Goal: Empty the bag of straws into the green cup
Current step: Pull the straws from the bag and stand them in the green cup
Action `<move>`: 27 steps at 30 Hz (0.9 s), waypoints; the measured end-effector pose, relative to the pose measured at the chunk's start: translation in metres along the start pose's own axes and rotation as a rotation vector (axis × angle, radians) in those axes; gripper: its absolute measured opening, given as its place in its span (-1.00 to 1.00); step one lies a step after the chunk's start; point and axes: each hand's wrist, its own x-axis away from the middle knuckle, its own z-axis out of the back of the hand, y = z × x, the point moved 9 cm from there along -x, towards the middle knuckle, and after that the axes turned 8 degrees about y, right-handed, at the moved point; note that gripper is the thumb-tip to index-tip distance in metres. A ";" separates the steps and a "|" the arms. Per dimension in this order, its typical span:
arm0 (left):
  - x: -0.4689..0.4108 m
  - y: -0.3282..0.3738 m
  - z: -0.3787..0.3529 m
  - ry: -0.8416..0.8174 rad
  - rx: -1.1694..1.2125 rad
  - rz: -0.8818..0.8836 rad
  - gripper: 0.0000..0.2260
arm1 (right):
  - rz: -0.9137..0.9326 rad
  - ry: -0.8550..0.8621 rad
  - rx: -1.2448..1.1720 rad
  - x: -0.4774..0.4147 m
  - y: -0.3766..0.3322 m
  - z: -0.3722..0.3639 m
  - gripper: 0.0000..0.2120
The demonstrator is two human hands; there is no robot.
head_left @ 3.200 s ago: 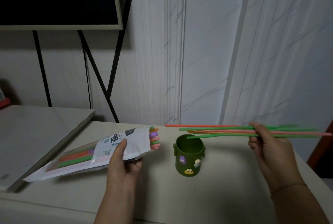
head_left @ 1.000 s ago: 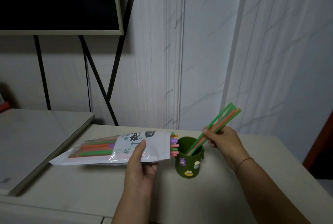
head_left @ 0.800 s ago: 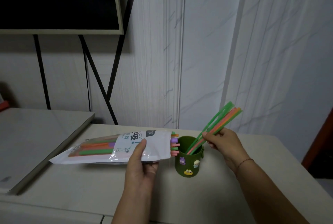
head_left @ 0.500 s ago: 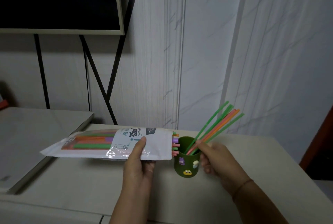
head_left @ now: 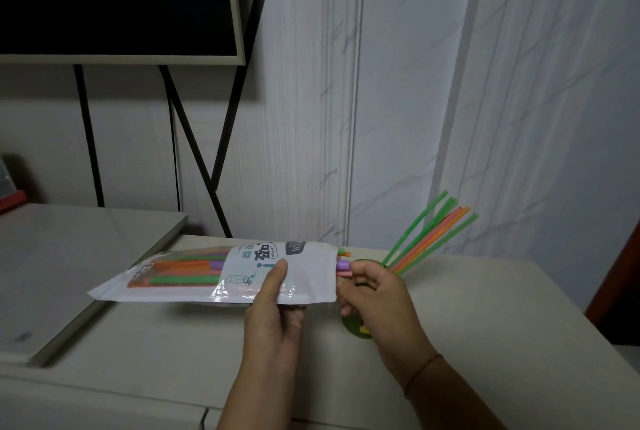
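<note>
My left hand (head_left: 273, 308) grips the white straw bag (head_left: 304, 273), thumb on top, and holds it level above the table with its mouth to the right. Coloured straws (head_left: 180, 270) show through its clear left part. At the mouth, my right hand (head_left: 377, 294) pinches the straw ends (head_left: 344, 267) that poke out. That hand hides most of the green cup (head_left: 354, 330); only its base and a bit of rim show. Several green, orange and pink straws (head_left: 429, 239) stand in the cup, leaning right.
The pale table (head_left: 485, 308) runs to the wall; its right edge is near a dark red object. A lower grey surface (head_left: 69, 273) adjoins on the left. A dark screen (head_left: 114, 0) on black legs stands behind it.
My right hand put its bunch of straws into the cup, let go, and moved left to the bag's mouth. The bag stays in my left hand, shifted slightly.
</note>
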 end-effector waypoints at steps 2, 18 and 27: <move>0.000 -0.001 0.000 0.012 0.022 0.018 -0.69 | 0.006 0.006 -0.012 -0.001 -0.001 0.004 -0.92; 0.003 -0.005 0.006 0.106 0.090 0.052 -0.71 | -0.199 -0.016 -0.477 -0.005 0.018 0.009 -0.91; -0.002 0.016 0.016 0.139 0.153 0.005 -0.77 | -0.205 0.118 -0.649 -0.019 0.012 0.045 -0.95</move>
